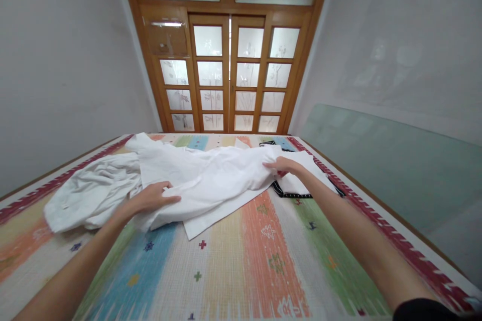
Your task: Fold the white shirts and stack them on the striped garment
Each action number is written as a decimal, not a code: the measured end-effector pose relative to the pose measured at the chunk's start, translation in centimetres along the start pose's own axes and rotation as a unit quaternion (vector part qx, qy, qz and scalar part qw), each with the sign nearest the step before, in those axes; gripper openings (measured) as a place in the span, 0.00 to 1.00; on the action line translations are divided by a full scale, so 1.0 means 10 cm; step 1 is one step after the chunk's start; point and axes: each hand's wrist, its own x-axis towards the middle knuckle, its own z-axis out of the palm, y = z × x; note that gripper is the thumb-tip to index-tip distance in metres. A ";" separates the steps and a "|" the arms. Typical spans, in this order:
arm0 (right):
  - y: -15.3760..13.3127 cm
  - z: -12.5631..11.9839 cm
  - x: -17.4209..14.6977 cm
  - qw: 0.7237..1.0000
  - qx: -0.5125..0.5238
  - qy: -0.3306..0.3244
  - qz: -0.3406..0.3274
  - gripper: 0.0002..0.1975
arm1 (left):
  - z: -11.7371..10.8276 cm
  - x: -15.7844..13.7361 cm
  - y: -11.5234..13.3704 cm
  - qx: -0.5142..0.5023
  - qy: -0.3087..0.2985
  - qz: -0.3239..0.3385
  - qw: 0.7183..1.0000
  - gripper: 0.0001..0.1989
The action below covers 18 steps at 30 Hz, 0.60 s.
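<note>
A white garment (214,170), perhaps a shirt, lies spread across the middle of the bed or table, one side of it lifted and folded over. My left hand (156,196) pinches its near left edge between thumb and fingers. Toward the garment's right end, my right hand (282,164) grips the cloth, fingers bent around it. Under the raised layer a flat white corner (194,228) sticks out toward me. A crumpled white cloth (100,188) rests at the left, touching the garment.
A white piece with black edging (299,188) lies flat at the right, partly behind my right hand. Beneath everything spreads a striped, patterned cover (226,261) with dark red borders. Walls flank both sides, and wooden glazed doors (229,70) stand beyond the far edge.
</note>
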 end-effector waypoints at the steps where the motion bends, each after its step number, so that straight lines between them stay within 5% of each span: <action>1: 0.04 0.03 -0.01 1.000 -0.018 -0.007 -0.014 0.17 | 0.06 0.01 -0.02 0.020 -0.016 0.003 1.000 0.29; 4: 0.11 0.07 -0.04 0.994 0.004 0.010 -0.109 0.13 | 0.23 0.09 -0.09 0.057 -0.030 0.036 0.997 0.29; 7: 0.07 0.05 -0.07 0.972 0.161 0.008 -0.173 0.10 | 0.38 0.18 -0.12 0.076 -0.017 0.091 0.993 0.29; 13: -0.29 -0.16 -0.03 0.902 0.380 0.066 -0.194 0.08 | 0.56 0.18 0.09 0.111 -0.041 0.090 0.989 0.18; 18: -0.61 -0.43 0.18 0.901 0.362 0.148 -0.187 0.07 | 0.59 0.04 0.48 0.171 -0.052 0.092 0.980 0.15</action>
